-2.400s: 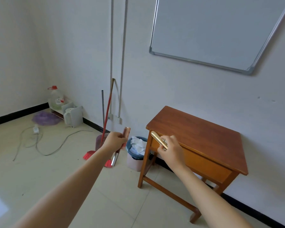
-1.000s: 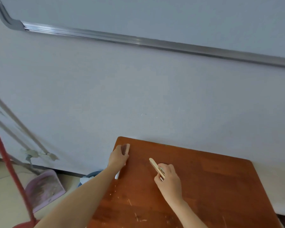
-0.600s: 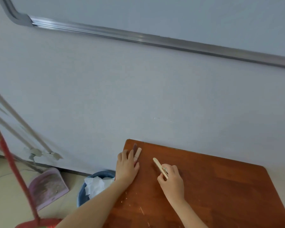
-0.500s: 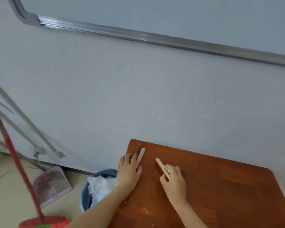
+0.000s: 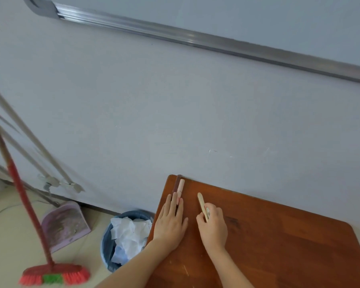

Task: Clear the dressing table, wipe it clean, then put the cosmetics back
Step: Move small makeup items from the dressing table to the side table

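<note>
reddish-brown wood, smooth and glossy with a few pale scratches near the front, makes up the table, which stands against a matte white wall. at its back left corner lie two slim round cosmetics side by side and touching: a pink tube and a brown tube just to its left. both lie flat, long axes running from the near side toward the wall, far ends almost at the table's rear edge. the left hand lies flat over their near ends, fingers straight and slightly spread, the tubes coming out from between the fingertips. just to the right, the right hand has its fingers curled round a thin cream stick, flat-sided with a rounded tip. the stick slants away from the hand, pointing toward the wall and a little left, its tip low over the wood. left of the table sits a blue bin stuffed with crumpled white paper.
</note>
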{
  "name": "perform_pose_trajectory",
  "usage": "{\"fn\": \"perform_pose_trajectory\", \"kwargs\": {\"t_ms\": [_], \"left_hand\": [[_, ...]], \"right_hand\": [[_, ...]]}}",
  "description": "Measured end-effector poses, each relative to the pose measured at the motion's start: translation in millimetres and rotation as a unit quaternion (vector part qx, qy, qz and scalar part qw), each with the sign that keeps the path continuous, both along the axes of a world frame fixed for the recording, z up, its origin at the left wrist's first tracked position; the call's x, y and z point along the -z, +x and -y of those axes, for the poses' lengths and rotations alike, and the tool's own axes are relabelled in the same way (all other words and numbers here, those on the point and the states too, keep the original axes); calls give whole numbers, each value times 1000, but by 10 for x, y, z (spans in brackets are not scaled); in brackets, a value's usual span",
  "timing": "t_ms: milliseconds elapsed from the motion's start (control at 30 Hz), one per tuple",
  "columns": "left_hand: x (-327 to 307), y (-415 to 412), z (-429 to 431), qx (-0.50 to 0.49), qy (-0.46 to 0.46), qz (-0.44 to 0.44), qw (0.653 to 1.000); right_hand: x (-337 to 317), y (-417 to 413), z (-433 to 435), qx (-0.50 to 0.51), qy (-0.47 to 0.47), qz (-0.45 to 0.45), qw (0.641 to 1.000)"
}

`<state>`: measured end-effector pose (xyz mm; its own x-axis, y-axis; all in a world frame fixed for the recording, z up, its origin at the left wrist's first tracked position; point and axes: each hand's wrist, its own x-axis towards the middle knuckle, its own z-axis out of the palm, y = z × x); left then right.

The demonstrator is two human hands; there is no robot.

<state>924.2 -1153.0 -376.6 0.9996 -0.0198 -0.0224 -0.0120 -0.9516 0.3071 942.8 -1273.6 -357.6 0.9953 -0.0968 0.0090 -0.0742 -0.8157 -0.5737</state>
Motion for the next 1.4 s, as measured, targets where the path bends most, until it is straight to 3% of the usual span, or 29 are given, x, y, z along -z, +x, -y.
{"fn": "perform_pose_trajectory", "kwargs": {"t_ms": [167, 300, 467, 600, 800, 933, 1033, 1200, 1400], "left_hand": [[-18, 39, 17, -2, -4, 16, 1000], [-10, 14, -109, -16, -11, 23, 1000], [110, -31, -280, -2, 14, 41, 999], [126, -51, -296, -1, 8, 47, 999], [132, -24, -309, -4, 17, 61, 998], [137, -8, -316, 8, 30, 54, 998], [147, -12, -332, 16, 39, 56, 998], [145, -35, -373, 23, 48, 54, 997], [48, 10, -437, 30, 47, 56, 997]], "right_hand": [[-107, 307, -183, -14, 10, -33, 999], [-52, 395, -192, -121, 25, -35, 992], [58, 374, -35, -180, -101, 77, 976], [30, 370, -28, -236, -106, 80, 963], [-2, 384, -78, -247, -146, 101, 953], [-2, 393, -76, -195, -181, 52, 963], [-41, 425, -88, -176, -225, 68, 956], [-32, 495, -180, -133, -192, 89, 968], [-18, 393, -141, -130, -219, 90, 963]]}}
